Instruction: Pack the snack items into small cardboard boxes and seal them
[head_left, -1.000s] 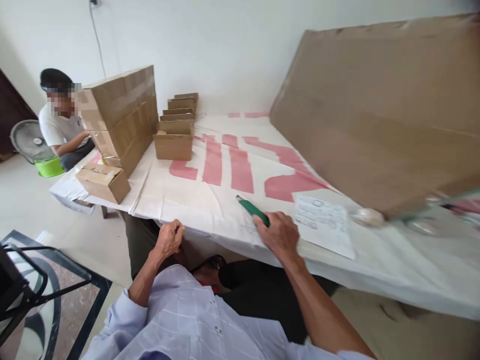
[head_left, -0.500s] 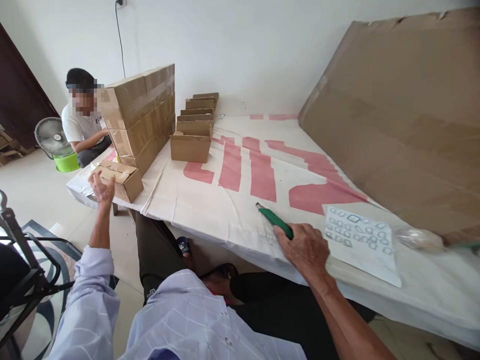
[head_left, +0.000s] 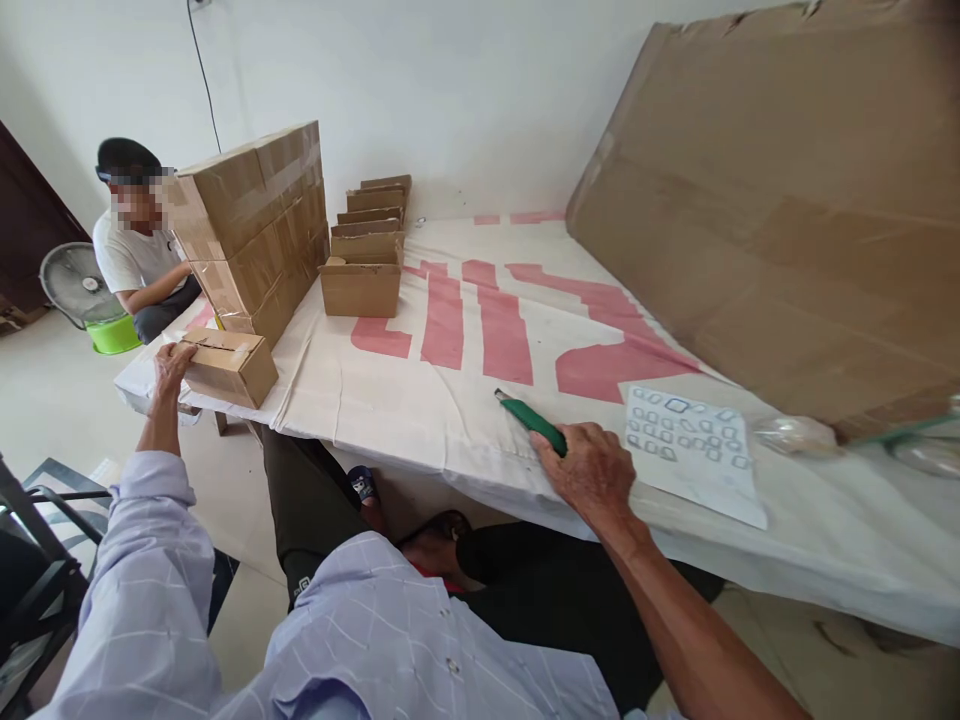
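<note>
Wearer's R hand [head_left: 596, 465] wrapped round slim green utility knife [head_left: 531, 420], 5 o'clock nr view ctr. L hand [head_left: 172, 368] touches end of small brown cardboard box [head_left: 234, 372], 9 o'clock; can't tell if gripping.

I wear a pale lavender shirt [head_left: 390, 640] crossed by thin white lines, with small buttons [head_left: 452, 664] and a left sleeve [head_left: 161, 540] ending on my forearm. My trousers [head_left: 307, 500] are dark, marked with a small white logo [head_left: 302, 586].
</note>
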